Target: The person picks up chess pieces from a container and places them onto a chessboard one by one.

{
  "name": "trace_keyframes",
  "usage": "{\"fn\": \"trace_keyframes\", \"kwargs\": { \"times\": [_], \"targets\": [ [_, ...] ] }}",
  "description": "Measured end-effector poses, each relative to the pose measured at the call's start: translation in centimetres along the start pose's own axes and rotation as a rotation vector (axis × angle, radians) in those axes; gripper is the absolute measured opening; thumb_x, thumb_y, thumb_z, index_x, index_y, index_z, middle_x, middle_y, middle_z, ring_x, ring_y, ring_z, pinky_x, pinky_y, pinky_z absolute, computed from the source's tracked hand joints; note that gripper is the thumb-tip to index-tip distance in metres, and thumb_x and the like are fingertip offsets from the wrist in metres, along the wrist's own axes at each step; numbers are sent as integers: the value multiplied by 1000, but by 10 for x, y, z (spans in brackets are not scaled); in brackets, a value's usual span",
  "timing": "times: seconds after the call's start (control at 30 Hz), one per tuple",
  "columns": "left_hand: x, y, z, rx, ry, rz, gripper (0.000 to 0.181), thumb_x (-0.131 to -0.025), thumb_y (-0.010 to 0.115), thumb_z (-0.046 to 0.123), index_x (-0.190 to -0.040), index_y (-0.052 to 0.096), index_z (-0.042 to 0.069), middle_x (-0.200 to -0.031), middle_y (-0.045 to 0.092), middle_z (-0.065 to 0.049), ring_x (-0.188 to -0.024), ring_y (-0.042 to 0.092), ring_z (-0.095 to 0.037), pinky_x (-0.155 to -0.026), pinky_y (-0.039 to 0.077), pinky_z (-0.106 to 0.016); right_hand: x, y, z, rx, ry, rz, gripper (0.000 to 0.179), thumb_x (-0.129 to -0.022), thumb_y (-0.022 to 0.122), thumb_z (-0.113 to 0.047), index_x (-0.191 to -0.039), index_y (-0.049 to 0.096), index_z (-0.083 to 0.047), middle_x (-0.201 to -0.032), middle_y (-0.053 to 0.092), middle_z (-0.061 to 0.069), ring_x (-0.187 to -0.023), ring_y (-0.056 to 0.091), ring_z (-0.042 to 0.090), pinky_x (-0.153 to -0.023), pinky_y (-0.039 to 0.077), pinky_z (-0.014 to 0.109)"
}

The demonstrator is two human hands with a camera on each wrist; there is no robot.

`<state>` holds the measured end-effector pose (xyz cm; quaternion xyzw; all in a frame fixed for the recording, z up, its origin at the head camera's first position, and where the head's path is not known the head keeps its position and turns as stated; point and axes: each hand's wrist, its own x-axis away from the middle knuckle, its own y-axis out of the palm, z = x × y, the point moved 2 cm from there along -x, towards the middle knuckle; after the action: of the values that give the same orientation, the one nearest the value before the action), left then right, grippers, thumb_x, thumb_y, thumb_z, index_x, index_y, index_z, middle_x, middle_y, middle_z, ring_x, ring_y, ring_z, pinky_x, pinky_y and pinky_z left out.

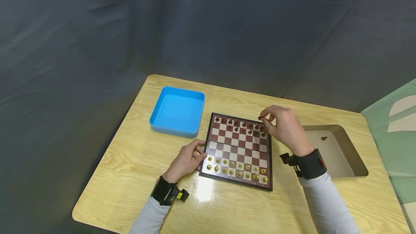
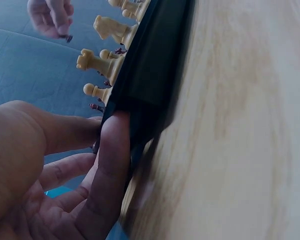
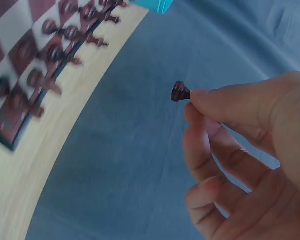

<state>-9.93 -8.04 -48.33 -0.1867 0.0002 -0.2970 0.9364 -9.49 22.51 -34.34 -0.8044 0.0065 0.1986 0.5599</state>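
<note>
A folding chessboard (image 1: 238,143) lies on the table with pieces on it. Yellowish pieces (image 1: 239,173) fill the two near rows; dark red-brown pieces (image 1: 250,125) stand along the far side. My left hand (image 1: 186,159) grips the board's near-left edge, thumb at the top and a finger against the side (image 2: 115,150). Raised past the far right corner, my right hand (image 1: 286,129) pinches a small dark chess pawn (image 3: 180,92) between thumb and forefinger. Its round base points away from the fingers, which hide its head.
To the right, a beige tray (image 1: 352,152) holds one dark chess piece (image 1: 324,138), partly behind the right forearm. A blue box (image 1: 173,130) stands left of the board. Dark cloth (image 1: 227,39) hangs beyond the table's far edge.
</note>
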Motion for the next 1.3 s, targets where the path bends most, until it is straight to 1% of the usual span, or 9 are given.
{"fn": "trace_keyframes", "kwargs": {
  "times": [0.17, 0.3, 0.4, 0.53, 0.6, 0.77, 0.83, 1.2, 1.3],
  "targets": [
    [-2, 1, 3, -32, 4, -6, 39, -85, 55, 21, -122, 42, 14, -84, 55, 1, -47, 56, -15, -40, 48, -27, -14, 15, -7, -45, -9, -23, 12, -77, 62, -14, -89, 63, -19, -83, 53, -10, -64, 43, 4, -41, 33, 25],
    [0, 0, 2, -45, -10, -5, 40, -85, 54, 22, -122, 42, 14, -84, 56, 2, -47, 56, -14, -41, 48, -28, -28, 34, -15, -65, -49, -52, 11, -77, 61, -15, -88, 64, -17, -83, 54, -8, -64, 46, 7, -44, 36, 24],
    [0, 0, 1, -46, -19, -5, 40, -86, 54, 22, -122, 42, 15, -84, 55, 2, -47, 56, -14, -41, 48, -28, -36, 48, -21, -59, -78, -70, 10, -77, 61, -16, -87, 64, -20, -83, 55, -8, -59, 45, 7, -43, 36, 24],
    [1, 0, 1, -40, -21, 0, 40, -86, 54, 22, -122, 42, 15, -84, 55, 1, -47, 56, -14, -41, 48, -28, -43, 65, -27, -49, -91, -108, 10, -77, 61, -17, -86, 63, -22, -85, 56, -8, -49, 41, 5, -38, 33, 24],
    [0, 0, 0, -39, -20, 1, 39, -86, 54, 22, -122, 42, 15, -84, 55, 1, -47, 56, -14, -41, 48, -28, -45, 73, -29, -55, -96, -129, 10, -77, 62, -18, -86, 65, -21, -86, 58, -7, -50, 43, 5, -38, 35, 24],
    [0, 1, 1, -47, -18, 3, 40, -86, 54, 21, -123, 42, 15, -84, 55, 2, -47, 56, -14, -40, 48, -28, -46, 90, -33, -92, -112, -181, 11, -77, 63, -17, -87, 68, -18, -86, 60, -5, -66, 52, 4, -48, 44, 24],
    [0, 1, 2, -50, -16, 1, 40, -86, 54, 21, -123, 42, 15, -84, 55, 2, -47, 56, -14, -40, 48, -29, -46, 95, -34, -96, -109, -194, 10, -78, 63, -16, -87, 68, -18, -85, 61, -5, -68, 53, 4, -50, 45, 24],
    [0, 0, 1, -51, -7, 2, 39, -86, 54, 22, -122, 42, 15, -84, 55, 2, -47, 56, -13, -41, 48, -28, -46, 112, -32, -97, -137, -186, 11, -77, 63, -14, -86, 68, -15, -83, 61, -4, -65, 53, 4, -48, 46, 24],
    [0, 0, 1, -56, -6, 3, 39, -86, 54, 22, -122, 42, 15, -84, 55, 3, -47, 56, -13, -41, 48, -28, -46, 115, -33, -103, -133, -199, 11, -78, 63, -14, -87, 68, -15, -83, 61, -4, -64, 53, 4, -47, 45, 23]
  ]
}}
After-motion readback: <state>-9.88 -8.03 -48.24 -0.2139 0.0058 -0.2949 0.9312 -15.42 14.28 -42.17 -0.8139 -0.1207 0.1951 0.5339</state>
